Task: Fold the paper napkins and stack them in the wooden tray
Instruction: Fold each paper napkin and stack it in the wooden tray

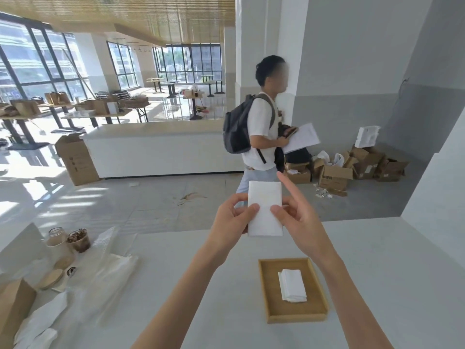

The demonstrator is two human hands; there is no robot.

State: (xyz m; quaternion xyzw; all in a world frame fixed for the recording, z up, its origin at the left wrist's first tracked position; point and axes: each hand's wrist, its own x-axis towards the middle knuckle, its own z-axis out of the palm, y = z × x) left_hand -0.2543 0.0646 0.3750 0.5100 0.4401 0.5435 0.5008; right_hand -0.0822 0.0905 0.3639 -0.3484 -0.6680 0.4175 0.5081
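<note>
Holding a folded paper napkin (265, 212) up in the air over the white counter (226, 285), both hands are raised in front of the head camera, and it's a two-handed pinch. The left hand (232, 217) has the napkin's left edge, thumb pressed on the front face near the middle, fingers curled round behind. The right hand (299, 222) takes the right edge the same way, thumb flat on the front, while its index finger sticks out straight, pointing up and away past the napkin's top right corner, clear of the paper. The napkin stands upright as a tall white rectangle, its upper half rising above both thumbs and its lower edge hanging just below them, so the grip sits about midway down the sheet. Down on the counter, nearer the camera and a little to the right of the hands, lies the wooden tray (271, 293), and inside it a small stack of folded napkins (293, 285) rests toward the right side, slightly fanned. Off to the left of the counter are clear plastic wrapping (110, 263), a glass jar (59, 244) and a cup with a dark filling (79, 240). Beyond the counter a person with a backpack (261, 132) stands carrying papers.
</note>
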